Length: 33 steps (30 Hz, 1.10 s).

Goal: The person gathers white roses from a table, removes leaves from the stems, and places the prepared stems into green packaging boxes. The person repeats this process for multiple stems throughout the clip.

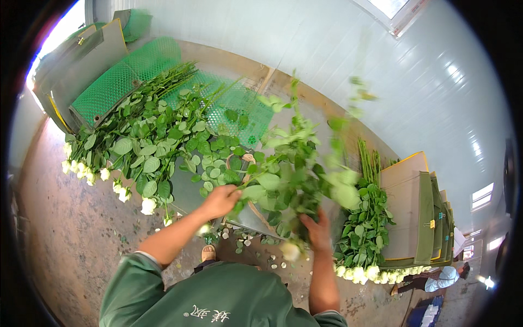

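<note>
My right hand (318,231) is closed around the lower part of a leafy bunch of white rose stems (300,163), partly blurred, with a white bloom (291,251) hanging below it. A rose stem is gripped near its flower end in my left hand (222,200), its leaves reaching towards the bunch. To the left, a pile of white roses (151,143) lies with the blooms over the table's near edge. Another row of leafy white roses (363,225) lies at the right, its blooms facing me.
Green plastic mesh (126,77) lies rolled and spread at the back left. Cloth-edged boards with clips (425,216) stand stacked at right, others at far left. Petals and leaves (245,241) litter the floor. A person (441,279) is at the far right, near a blue bin (425,312).
</note>
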Available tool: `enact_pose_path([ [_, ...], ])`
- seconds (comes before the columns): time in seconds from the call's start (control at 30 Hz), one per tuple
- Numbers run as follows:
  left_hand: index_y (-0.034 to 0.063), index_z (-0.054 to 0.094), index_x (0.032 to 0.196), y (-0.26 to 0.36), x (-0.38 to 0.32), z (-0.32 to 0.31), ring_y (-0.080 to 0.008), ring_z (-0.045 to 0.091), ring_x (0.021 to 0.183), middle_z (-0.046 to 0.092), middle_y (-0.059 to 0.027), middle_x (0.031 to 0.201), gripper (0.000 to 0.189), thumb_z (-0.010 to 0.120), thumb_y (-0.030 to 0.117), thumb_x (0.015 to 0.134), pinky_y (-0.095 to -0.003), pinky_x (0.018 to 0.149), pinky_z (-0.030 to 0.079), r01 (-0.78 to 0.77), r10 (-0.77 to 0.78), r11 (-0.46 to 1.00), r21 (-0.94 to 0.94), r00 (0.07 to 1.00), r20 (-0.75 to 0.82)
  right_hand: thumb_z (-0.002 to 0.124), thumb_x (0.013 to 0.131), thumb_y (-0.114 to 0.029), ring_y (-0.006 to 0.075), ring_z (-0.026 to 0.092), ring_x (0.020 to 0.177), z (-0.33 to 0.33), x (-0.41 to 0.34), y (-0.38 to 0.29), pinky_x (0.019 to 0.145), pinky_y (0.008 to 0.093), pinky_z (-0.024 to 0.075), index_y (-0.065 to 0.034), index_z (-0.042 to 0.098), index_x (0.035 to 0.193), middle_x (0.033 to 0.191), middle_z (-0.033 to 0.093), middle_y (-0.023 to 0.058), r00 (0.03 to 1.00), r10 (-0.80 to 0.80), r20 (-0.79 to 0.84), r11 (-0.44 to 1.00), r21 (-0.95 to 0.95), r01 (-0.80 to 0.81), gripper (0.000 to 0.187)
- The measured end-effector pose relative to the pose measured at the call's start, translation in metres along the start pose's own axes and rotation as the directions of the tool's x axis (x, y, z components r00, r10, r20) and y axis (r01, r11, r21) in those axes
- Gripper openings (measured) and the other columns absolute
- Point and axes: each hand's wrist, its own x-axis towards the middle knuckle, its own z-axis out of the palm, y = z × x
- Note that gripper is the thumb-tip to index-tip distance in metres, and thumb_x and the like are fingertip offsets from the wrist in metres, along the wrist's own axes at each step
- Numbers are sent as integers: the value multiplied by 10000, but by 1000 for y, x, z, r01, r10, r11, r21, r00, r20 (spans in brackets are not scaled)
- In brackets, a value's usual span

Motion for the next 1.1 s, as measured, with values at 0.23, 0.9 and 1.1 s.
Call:
enact_pose_path([
  [0.23, -7, 603, 1083, -12, 48, 124, -288, 624, 864, 649, -112, 937, 278, 567, 175, 876, -400, 766, 476, 193, -220, 957, -216, 970, -107, 643, 855, -135, 170, 587, 889, 35, 38, 73, 730, 312, 486, 15, 506, 1198, 1042, 599, 84, 985, 158, -67, 972, 184, -144, 399],
  [0.9, 28, 566, 1112, 20, 1, 144, -183, 638, 774, 650, -86, 969, 342, 583, 295, 899, -294, 637, 542, 502, -145, 315, -805, 864, 482, 561, 914, -217, 167, 502, 576, -88, 80, 86, 463, 293, 429, -72, 577, 1077, 872, 594, 89, 926, 375, -48, 857, 398, -326, 218],
  [1.1, 19, 566, 1078, 20, -6, 125, -182, 653, 843, 641, -97, 1004, 256, 555, 219, 919, -314, 738, 552, 422, -100, 240, -874, 906, 410, 549, 909, -184, 169, 526, 568, -109, 118, 80, 448, 301, 435, -45, 576, 1110, 835, 624, 101, 989, 37, -146, 990, 139, -16, 246],
])
